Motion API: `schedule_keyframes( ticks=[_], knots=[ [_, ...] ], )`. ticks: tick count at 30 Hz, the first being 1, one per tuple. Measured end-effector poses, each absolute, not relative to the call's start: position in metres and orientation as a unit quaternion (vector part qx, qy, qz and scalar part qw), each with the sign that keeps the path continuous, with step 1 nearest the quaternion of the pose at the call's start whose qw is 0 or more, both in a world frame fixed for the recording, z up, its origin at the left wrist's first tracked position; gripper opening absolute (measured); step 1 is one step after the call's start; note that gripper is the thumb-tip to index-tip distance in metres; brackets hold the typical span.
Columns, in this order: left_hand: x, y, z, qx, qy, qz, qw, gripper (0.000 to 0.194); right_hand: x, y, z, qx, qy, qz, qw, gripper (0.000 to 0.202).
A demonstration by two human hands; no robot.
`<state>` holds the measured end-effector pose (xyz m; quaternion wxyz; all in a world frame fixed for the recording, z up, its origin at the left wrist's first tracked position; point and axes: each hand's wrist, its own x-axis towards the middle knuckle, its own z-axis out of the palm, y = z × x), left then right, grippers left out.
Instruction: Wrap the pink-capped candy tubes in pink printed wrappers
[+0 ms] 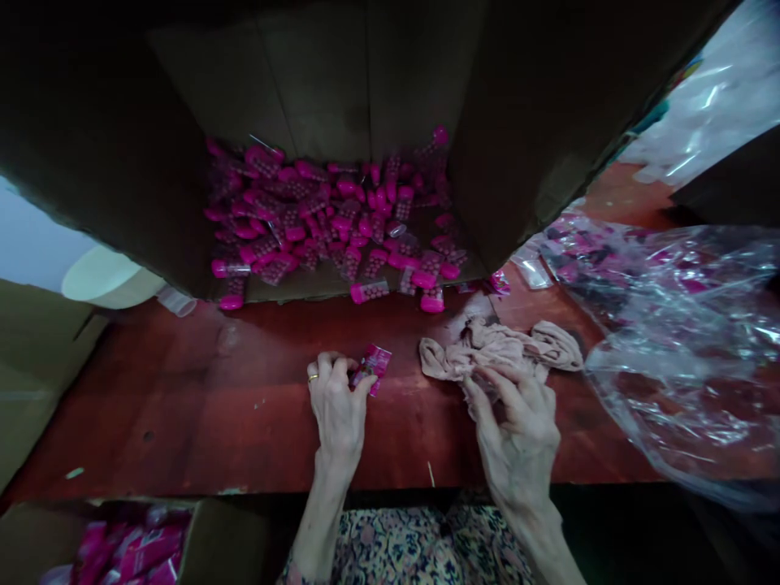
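Note:
Between the thumb and fingers of my left hand (pixel 338 402) is a small pink printed packet (pixel 374 362), at the middle of the red table. A ring sits on one finger of that hand. My right hand (pixel 517 426) is closed at the near edge of a crumpled beige cloth (pixel 496 345), its thumb and fingertips pinching the fabric. Beyond both hands, a large cardboard box (pixel 317 106) lies with its open side facing me. Inside it is a heap of clear tubes with pink caps (pixel 341 215), filled with small pink balls.
A clear plastic bag (pixel 676 366) with pink items spreads over the right side of the table (pixel 201 406). At lower left, a small carton (pixel 225 536) holds pink packets (pixel 146 556). A pale bowl (pixel 115 280) and a clear cup (pixel 176 301) stand left of the box.

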<state>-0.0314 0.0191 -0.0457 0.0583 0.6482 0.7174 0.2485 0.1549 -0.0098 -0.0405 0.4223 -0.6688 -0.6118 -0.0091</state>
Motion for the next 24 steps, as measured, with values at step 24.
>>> schedule_keyframes(
  ticks=[24],
  knots=[
    [-0.048, 0.006, -0.056, 0.523, 0.723, 0.424, 0.157, 0.011, 0.130, -0.024, -0.045, -0.610, -0.651, 0.028, 0.452, 0.012]
  ],
)
